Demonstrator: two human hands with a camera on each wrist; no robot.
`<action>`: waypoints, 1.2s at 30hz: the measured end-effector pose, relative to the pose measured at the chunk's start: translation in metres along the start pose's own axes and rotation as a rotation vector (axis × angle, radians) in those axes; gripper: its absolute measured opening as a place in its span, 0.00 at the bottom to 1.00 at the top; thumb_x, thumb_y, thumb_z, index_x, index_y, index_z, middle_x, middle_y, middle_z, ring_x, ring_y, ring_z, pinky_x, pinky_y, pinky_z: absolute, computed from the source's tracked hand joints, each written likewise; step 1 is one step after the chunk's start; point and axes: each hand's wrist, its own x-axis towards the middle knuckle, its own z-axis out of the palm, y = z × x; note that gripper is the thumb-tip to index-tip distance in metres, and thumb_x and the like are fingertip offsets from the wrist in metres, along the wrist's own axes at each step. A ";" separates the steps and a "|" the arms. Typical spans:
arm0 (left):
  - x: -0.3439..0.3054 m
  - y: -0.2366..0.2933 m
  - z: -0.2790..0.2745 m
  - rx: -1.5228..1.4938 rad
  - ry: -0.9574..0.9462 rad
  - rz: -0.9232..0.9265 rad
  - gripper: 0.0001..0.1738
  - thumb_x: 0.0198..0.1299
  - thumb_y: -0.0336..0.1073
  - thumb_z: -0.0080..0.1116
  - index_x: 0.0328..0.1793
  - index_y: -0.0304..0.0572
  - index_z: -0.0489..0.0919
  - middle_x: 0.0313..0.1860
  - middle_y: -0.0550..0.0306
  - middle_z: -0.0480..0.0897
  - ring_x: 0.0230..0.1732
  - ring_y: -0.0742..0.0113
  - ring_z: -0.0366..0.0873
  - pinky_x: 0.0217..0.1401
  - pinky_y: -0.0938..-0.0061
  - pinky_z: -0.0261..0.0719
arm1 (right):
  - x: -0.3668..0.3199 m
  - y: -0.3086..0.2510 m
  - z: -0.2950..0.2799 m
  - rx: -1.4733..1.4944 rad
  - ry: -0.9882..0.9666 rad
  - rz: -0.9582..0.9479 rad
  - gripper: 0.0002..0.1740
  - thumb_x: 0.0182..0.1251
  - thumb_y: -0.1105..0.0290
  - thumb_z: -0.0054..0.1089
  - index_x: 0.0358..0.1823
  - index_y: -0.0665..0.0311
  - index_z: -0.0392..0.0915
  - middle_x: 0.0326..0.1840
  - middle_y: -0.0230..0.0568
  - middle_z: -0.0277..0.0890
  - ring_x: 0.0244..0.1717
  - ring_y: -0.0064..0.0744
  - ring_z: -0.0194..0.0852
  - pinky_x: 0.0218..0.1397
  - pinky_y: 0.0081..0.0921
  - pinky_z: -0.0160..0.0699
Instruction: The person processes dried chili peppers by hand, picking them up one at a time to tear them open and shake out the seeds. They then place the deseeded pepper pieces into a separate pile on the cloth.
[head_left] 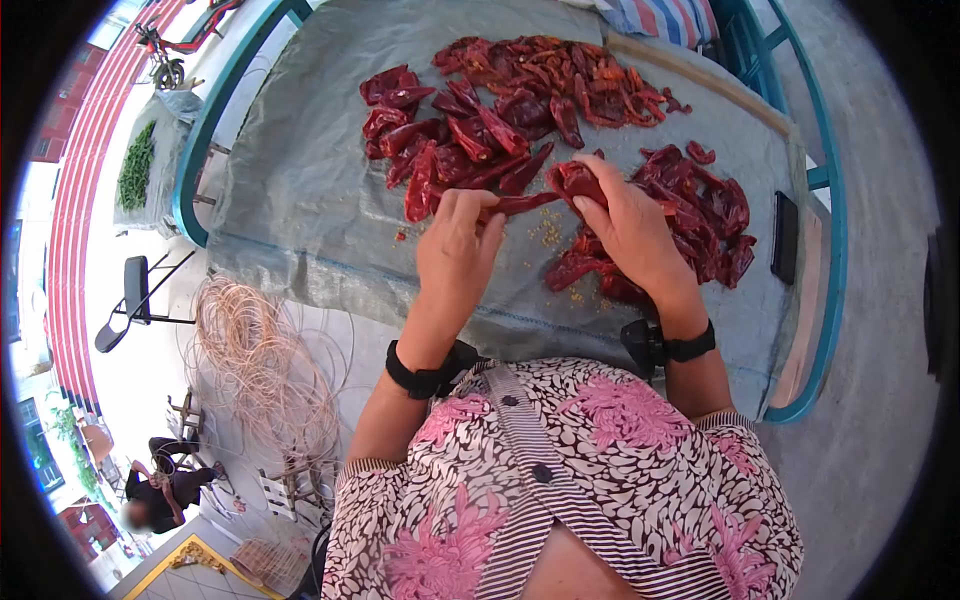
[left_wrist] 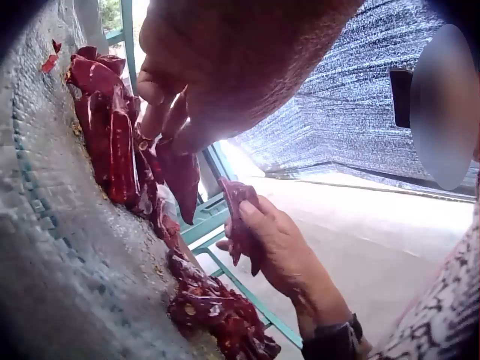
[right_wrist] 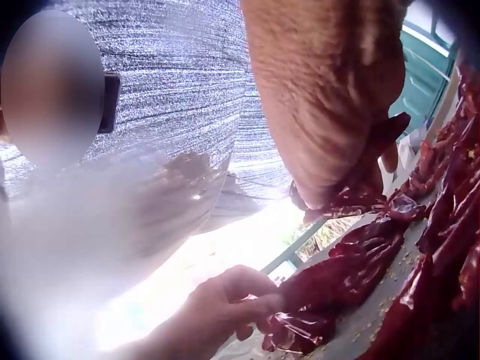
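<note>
Here the left hand (head_left: 455, 250) pinches one end of a long dried chili (head_left: 522, 204), which points rightward at the right hand (head_left: 632, 232) close by. That hand curls around a second chili (head_left: 580, 182) above the grey sheet (head_left: 300, 190), just beside a heap (head_left: 705, 215).

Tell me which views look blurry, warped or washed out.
Head view: fisheye bends the teal frame, corners go black, chillies sharp in daylight. Left wrist view: left hand too near, soft; pavement washed out. Right wrist view: milky glare lower left, right hand blurred.
</note>
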 end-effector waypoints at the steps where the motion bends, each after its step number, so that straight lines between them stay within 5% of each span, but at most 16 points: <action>1: -0.001 0.001 0.003 -0.038 -0.069 -0.001 0.18 0.61 0.29 0.70 0.57 0.44 0.80 0.45 0.54 0.83 0.35 0.60 0.82 0.41 0.67 0.81 | -0.004 -0.002 -0.001 0.043 -0.039 0.018 0.23 0.72 0.63 0.67 0.65 0.62 0.76 0.55 0.51 0.84 0.52 0.56 0.83 0.55 0.47 0.81; 4: -0.002 0.002 0.015 -0.219 -0.316 -0.047 0.26 0.60 0.30 0.73 0.65 0.42 0.78 0.49 0.54 0.84 0.37 0.64 0.83 0.42 0.69 0.82 | -0.011 -0.004 0.000 0.105 -0.074 -0.020 0.24 0.73 0.62 0.66 0.67 0.62 0.75 0.55 0.52 0.84 0.52 0.57 0.84 0.53 0.48 0.82; 10: 0.000 0.022 0.011 -0.603 -0.387 -0.134 0.26 0.65 0.32 0.72 0.68 0.42 0.75 0.44 0.55 0.86 0.38 0.71 0.82 0.43 0.73 0.80 | -0.022 0.001 0.002 0.123 -0.172 0.013 0.25 0.72 0.63 0.66 0.67 0.60 0.76 0.56 0.52 0.84 0.53 0.58 0.84 0.55 0.47 0.82; 22: -0.009 0.003 0.018 -0.310 -0.506 -0.094 0.14 0.69 0.33 0.68 0.56 0.39 0.77 0.32 0.54 0.86 0.36 0.68 0.84 0.41 0.71 0.79 | -0.033 0.006 -0.010 -0.005 -0.130 0.037 0.21 0.70 0.65 0.67 0.63 0.58 0.79 0.56 0.46 0.84 0.55 0.53 0.83 0.57 0.45 0.81; 25: -0.008 0.006 0.024 -0.283 -0.435 -0.264 0.14 0.70 0.35 0.66 0.56 0.41 0.78 0.43 0.50 0.87 0.37 0.59 0.86 0.41 0.66 0.80 | -0.030 0.009 -0.021 -0.170 -0.081 0.010 0.20 0.70 0.66 0.67 0.62 0.56 0.80 0.53 0.43 0.84 0.56 0.50 0.81 0.61 0.43 0.76; 28: -0.002 0.013 0.021 0.136 -0.188 -0.058 0.15 0.71 0.37 0.64 0.60 0.44 0.80 0.57 0.44 0.83 0.42 0.49 0.87 0.42 0.59 0.82 | -0.030 0.013 -0.022 -0.221 -0.042 -0.025 0.18 0.70 0.67 0.67 0.60 0.56 0.81 0.51 0.40 0.83 0.57 0.48 0.78 0.65 0.42 0.72; 31: 0.006 0.016 0.024 0.186 -0.165 -0.115 0.17 0.71 0.38 0.63 0.64 0.47 0.80 0.66 0.42 0.78 0.48 0.43 0.87 0.46 0.54 0.84 | -0.034 0.014 -0.015 -0.135 -0.103 -0.011 0.17 0.69 0.68 0.67 0.59 0.56 0.81 0.52 0.40 0.82 0.58 0.48 0.77 0.66 0.43 0.71; 36: 0.009 0.001 0.043 0.206 -0.188 -0.085 0.18 0.71 0.37 0.62 0.64 0.45 0.81 0.66 0.49 0.79 0.52 0.44 0.86 0.50 0.53 0.85 | -0.033 0.007 -0.009 -0.117 -0.135 -0.017 0.18 0.69 0.71 0.66 0.60 0.58 0.81 0.58 0.41 0.81 0.63 0.48 0.76 0.70 0.43 0.69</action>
